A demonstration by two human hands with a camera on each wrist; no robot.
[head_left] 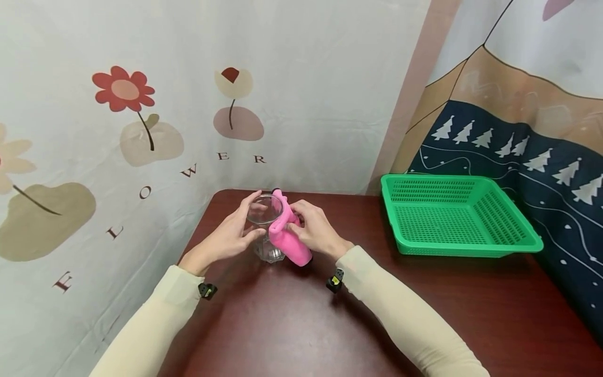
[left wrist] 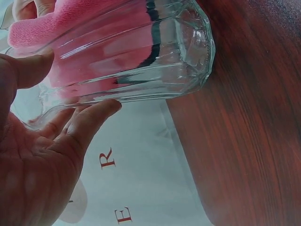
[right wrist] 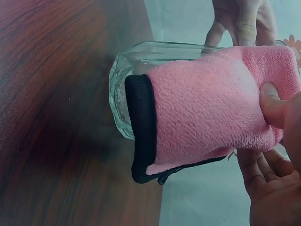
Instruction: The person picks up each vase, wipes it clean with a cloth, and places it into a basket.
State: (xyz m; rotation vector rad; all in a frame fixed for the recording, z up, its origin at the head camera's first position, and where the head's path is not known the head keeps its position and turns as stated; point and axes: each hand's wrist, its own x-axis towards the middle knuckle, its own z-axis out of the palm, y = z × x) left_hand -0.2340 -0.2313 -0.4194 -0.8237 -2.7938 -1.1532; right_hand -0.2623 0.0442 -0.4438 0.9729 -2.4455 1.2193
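Observation:
A clear, faceted glass vase [head_left: 269, 253] with a wide rim stands upright near the back edge of the table. My left hand [head_left: 230, 236] holds it near the top, thumb on one side and fingers on the other. In my right hand [head_left: 316, 227] is a pink cloth [head_left: 291, 245] with a dark border, pinched between thumb and fingers. The cloth [right wrist: 202, 108] hangs down along the outside of the vase in the right wrist view. Through the glass [left wrist: 186, 56], the left wrist view shows the pink fabric and its dark edge.
At the right of the dark red-brown table [head_left: 282, 335] sits a green plastic basket [head_left: 471, 248] with perforated walls. A pale printed curtain [head_left: 306, 104] hangs right behind the table and along its left side. Another patterned cloth [head_left: 532, 157] hangs at the right.

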